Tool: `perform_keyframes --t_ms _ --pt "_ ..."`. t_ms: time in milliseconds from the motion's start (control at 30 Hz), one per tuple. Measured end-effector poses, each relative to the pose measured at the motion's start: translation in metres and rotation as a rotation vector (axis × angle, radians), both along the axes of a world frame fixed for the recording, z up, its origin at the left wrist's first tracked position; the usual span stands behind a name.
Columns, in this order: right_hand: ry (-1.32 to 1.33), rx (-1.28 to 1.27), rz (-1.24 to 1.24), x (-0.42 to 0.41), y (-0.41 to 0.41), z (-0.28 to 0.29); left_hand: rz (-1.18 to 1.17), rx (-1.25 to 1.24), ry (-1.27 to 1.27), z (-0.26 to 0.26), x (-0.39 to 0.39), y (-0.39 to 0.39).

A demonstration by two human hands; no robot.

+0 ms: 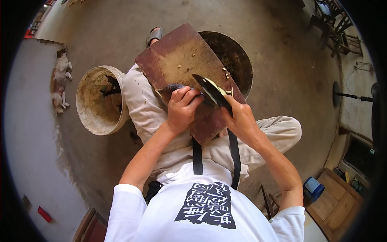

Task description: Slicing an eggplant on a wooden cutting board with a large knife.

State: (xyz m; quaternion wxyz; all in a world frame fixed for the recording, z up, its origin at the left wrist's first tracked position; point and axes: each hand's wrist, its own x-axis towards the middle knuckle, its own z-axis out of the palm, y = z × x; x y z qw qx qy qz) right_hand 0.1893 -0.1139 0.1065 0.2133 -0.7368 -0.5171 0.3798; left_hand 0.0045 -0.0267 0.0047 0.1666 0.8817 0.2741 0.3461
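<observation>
My left hand (183,107) holds down a dark, purplish plant piece (172,87) on a worn reddish-brown wooden board (208,127). Its far-left end looks pale and frayed, and my fingers hide much of the rest. In my right hand (240,119) is the handle of a broad, dark-bladed knife (211,90). The blade slants across the board, close beside the left-hand fingers and the cut end. A pale slice (212,83) lies along the blade, and a few small pale cut bits (226,72) are scattered near the board's right edge.
Below the board's right side stands a dark round tub (246,66). A dirty whitish bucket (83,106) with dark pieces inside is by my left knee. Along the left wall lies a white-and-brown animal (59,80). Wooden chairs (338,30) and a stand fan (336,93) are farther right.
</observation>
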Motion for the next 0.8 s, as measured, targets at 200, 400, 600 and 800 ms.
perform_keyframes --t_ms 200,400,600,800 --pt "-0.137 -0.112 0.112 -0.001 -0.013 0.002 -0.008 -0.014 -0.023 -0.006 0.001 0.0" --pt "-0.195 -0.045 0.107 -0.017 0.013 -0.038 -0.005 -0.008 -0.04 -0.006 -0.001 0.0" --pt "-0.139 0.035 0.068 -0.01 0.019 -0.034 0.027 -0.077 -0.063 -0.011 0.001 -0.002" --pt "-0.146 -0.079 0.102 -0.006 -0.016 -0.001 0.014 -0.048 -0.049 -0.008 -0.002 0.0"
